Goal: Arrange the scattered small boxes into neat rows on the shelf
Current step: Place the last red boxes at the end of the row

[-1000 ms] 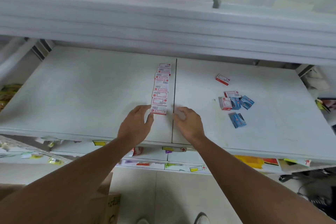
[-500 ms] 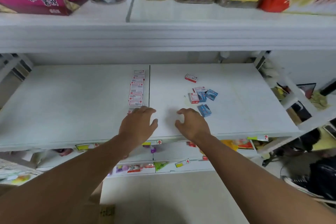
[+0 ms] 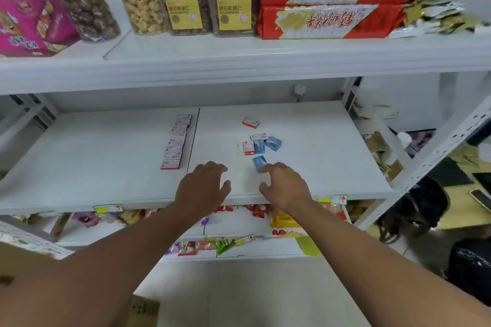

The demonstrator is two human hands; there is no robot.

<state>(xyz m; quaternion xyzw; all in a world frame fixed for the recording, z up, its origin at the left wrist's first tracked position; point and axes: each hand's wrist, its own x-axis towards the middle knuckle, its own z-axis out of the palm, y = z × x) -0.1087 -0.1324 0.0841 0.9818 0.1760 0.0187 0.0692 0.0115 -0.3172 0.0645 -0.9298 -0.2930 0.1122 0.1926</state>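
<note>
White shelf [image 3: 79, 162]: red-white row [image 3: 175, 142] lined up left of centre seam. Loose boxes [image 3: 261, 145] scattered right. Left hand [image 3: 203, 188], right hand [image 3: 285, 186] loosely spread, empty; right fingertips just beside nearest blue box [image 3: 259, 162]. Risk: hasty grab knocks cluster farther apart.

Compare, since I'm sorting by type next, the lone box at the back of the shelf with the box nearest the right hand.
The lone box is red and white; the nearest box is blue. The lone box lies apart from everything; the nearest box lies right at the right hand fingertips. Both are small, lie flat and skewed on the shelf.
</note>
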